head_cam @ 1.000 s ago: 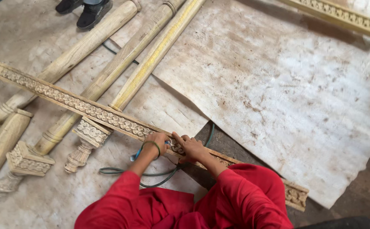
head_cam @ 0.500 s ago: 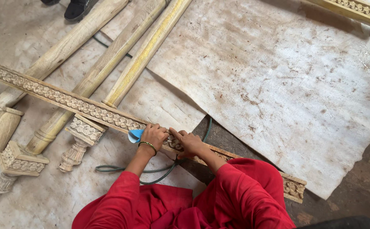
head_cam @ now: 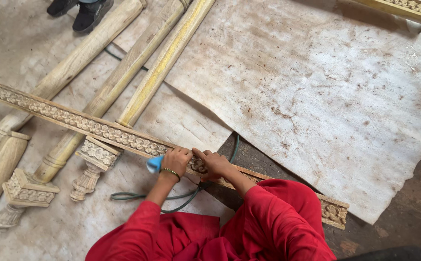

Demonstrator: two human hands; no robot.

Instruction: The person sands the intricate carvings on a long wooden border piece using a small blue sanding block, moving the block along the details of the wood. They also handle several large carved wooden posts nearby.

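Observation:
A long carved wooden strip (head_cam: pixel 80 123) lies diagonally across the floor from upper left to lower right. My left hand (head_cam: pixel 174 160) rests on it, fingers closed around a small blue piece (head_cam: pixel 154 164) that sticks out to the left. My right hand (head_cam: pixel 212 163) presses on the carved face just beside it, fingers bent over the strip. Both red sleeves (head_cam: pixel 268 217) reach in from the bottom.
Several turned wooden posts (head_cam: pixel 138 55) with carved feet (head_cam: pixel 94 157) lie under the strip. A dark green hose (head_cam: pixel 172 197) loops under my arms. A large stained sheet (head_cam: pixel 316 92) covers the floor at right. Another person's black shoes (head_cam: pixel 82 12) stand at top left.
Both hands slid slightly along the strip. The blue piece now shows at the left hand's edge, where a second ago it was hidden.

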